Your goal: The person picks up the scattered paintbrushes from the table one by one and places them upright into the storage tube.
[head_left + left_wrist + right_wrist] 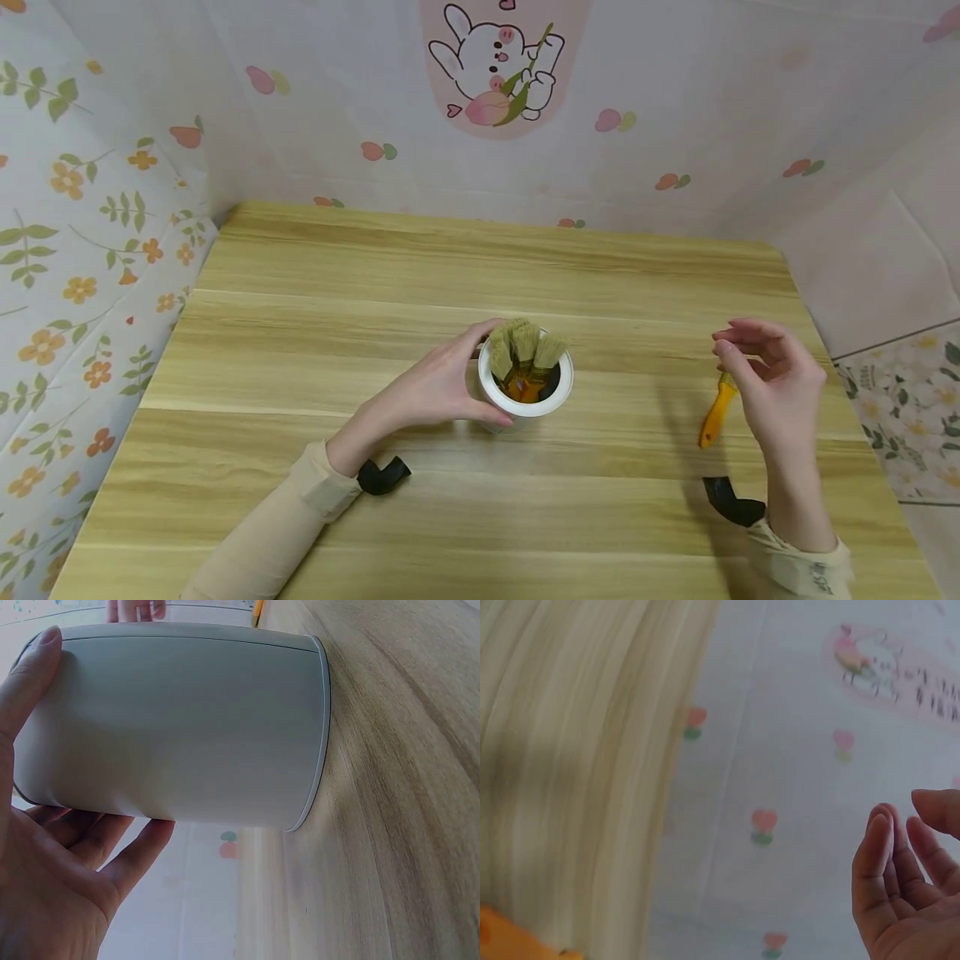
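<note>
My left hand point(442, 379) grips a white cylindrical can point(567, 383) near its rim, thumb on one side and fingers round the other. Several paintbrushes point(525, 342) stand in it, bristles up, their orange handles going down inside. In the left wrist view the can's smooth pale wall point(180, 727) fills the middle, its base right at the tabletop. At the right, my right hand point(783, 387) hovers with loosely bent fingers and nothing between them. Below it a paintbrush with an orange handle point(717, 414) lies on the table, its bristle end hidden behind the hand.
The wood-grain table point(375, 258) reaches to a patterned cloth point(322, 125) hanging at the back. A floral cloth point(75, 292) hangs along the left side. Black curved pieces stick out at the left wrist point(384, 476) and the right wrist point(735, 502).
</note>
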`<control>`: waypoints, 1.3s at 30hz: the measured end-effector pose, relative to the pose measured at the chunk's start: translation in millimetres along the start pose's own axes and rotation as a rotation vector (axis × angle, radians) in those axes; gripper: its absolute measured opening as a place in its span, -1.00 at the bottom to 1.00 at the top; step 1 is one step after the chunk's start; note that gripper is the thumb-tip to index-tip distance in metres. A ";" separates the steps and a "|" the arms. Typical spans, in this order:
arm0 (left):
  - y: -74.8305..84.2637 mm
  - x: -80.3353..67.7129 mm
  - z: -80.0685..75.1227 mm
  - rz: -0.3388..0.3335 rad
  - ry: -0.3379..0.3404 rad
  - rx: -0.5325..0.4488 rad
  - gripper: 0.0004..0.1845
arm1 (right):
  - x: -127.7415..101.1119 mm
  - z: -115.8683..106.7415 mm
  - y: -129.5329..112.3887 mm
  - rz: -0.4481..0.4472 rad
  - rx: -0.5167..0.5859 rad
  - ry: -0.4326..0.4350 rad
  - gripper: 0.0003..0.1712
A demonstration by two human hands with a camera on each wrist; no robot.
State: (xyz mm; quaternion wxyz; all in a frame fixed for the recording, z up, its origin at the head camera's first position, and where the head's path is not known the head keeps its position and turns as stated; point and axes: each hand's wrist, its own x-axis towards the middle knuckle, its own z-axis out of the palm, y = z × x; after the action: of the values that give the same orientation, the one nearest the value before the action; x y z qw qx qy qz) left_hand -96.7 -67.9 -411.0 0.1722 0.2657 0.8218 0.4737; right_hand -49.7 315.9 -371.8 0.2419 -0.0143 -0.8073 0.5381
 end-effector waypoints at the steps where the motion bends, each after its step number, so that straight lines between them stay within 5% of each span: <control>1: 0.0 0.2 0.0 0.002 0.000 0.004 0.26 | 1.0 -4.0 3.1 0.031 0.024 0.018 -0.68; 4: 0.4 0.8 0.2 0.010 0.000 0.009 0.26 | 4.3 -14.8 13.0 0.129 0.074 0.067 -0.68; 8: 0.6 0.4 0.1 0.012 0.003 0.011 0.26 | 7.0 -28.4 26.2 0.266 -0.158 0.062 -0.63; 11: 0.7 -0.8 -0.2 0.001 0.007 0.015 0.28 | 8.9 -42.1 37.0 0.355 -0.385 -0.066 -0.52; 14: 1.0 -1.7 -0.3 -0.007 0.014 0.021 0.29 | 11.8 -56.4 48.7 0.421 -0.479 -0.261 -0.34; 18: 1.2 -2.1 -0.6 -0.003 0.022 0.018 0.28 | 15.4 -71.9 62.6 0.493 -0.497 -0.449 -0.20; 26: 1.3 -1.7 -0.8 0.002 0.017 0.023 0.27 | 16.8 -83.0 76.3 0.573 -0.592 -0.584 -0.10; 34: 0.8 -0.2 -0.7 -0.005 0.003 0.027 0.28 | 18.3 -77.0 82.0 0.612 -0.688 -0.612 -0.06; 39: 1.1 0.0 -0.5 -0.008 -0.002 0.029 0.30 | 17.1 -69.1 84.6 0.654 -0.625 -0.588 -0.08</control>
State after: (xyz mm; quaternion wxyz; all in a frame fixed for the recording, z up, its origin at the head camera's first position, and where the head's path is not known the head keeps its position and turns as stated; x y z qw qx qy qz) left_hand -96.7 -67.7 -409.8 0.1711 0.2651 0.8295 0.4609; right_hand -56.8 415.9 -418.4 -0.1901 -0.1849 -0.9162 0.3005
